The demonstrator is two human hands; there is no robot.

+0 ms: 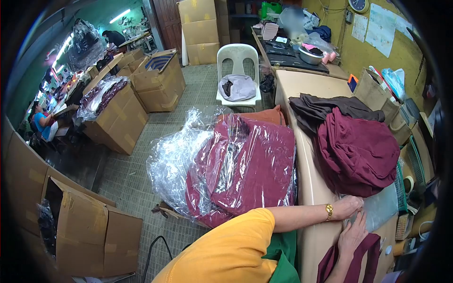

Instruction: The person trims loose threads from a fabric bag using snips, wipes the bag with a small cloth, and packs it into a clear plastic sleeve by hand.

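My left hand (348, 207), with a gold watch on its wrist, is closed at the near edge of a clear plastic bag (381, 206) on the tan table (309, 188). What its fingers pinch is too small to make out. Beside it, my right hand (353, 236) lies with fingers extended at the bag's edge. Maroon fabric strips (370, 247) lie under and beside the right wrist. Just beyond the hands sits a heaped maroon cloth (356, 151), with dark brown cloth (330, 108) behind it. Left of the table are plastic-wrapped maroon garments (255, 165).
Cardboard boxes (118, 115) stand at the left and lower left. A white chair (238, 56) holds a light cloth bundle. Green baskets (401, 193) and paper bags line the table's right side. At the far left sits a person (45, 123) in blue.
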